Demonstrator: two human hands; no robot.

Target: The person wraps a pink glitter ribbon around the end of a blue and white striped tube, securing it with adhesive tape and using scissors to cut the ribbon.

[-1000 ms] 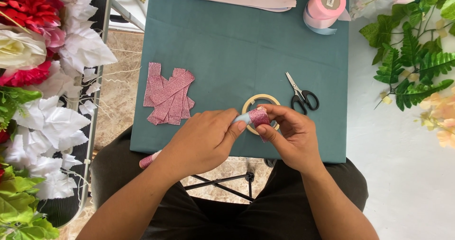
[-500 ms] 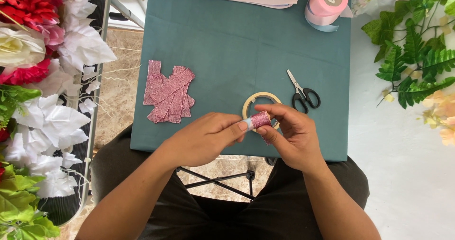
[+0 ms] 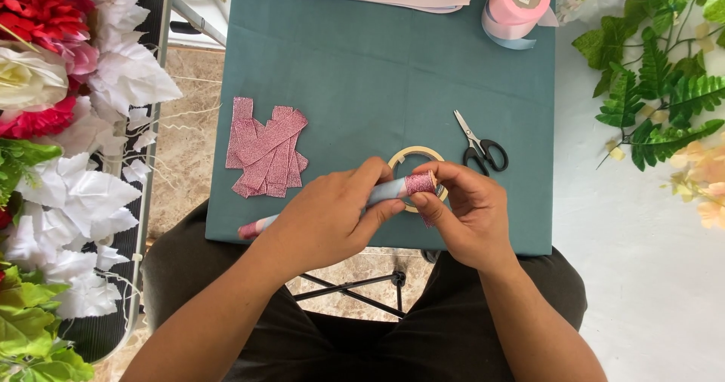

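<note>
Glittery pink ribbon [image 3: 420,183] sits pinched between left hand [image 3: 325,220] and right hand [image 3: 464,216] fingertips.

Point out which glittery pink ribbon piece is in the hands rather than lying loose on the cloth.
It is the glittery pink strip wrapped around the end of the pale stick, pinched between the left hand and right hand. The others lie flat in a pile on the teal cloth.

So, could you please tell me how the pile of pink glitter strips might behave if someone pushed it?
The pink glitter strips look thin and flat, so probably light and floppy. They lie loosely overlapped on the teal cloth, so a push would likely scatter them rather than move the pile whole.
</note>
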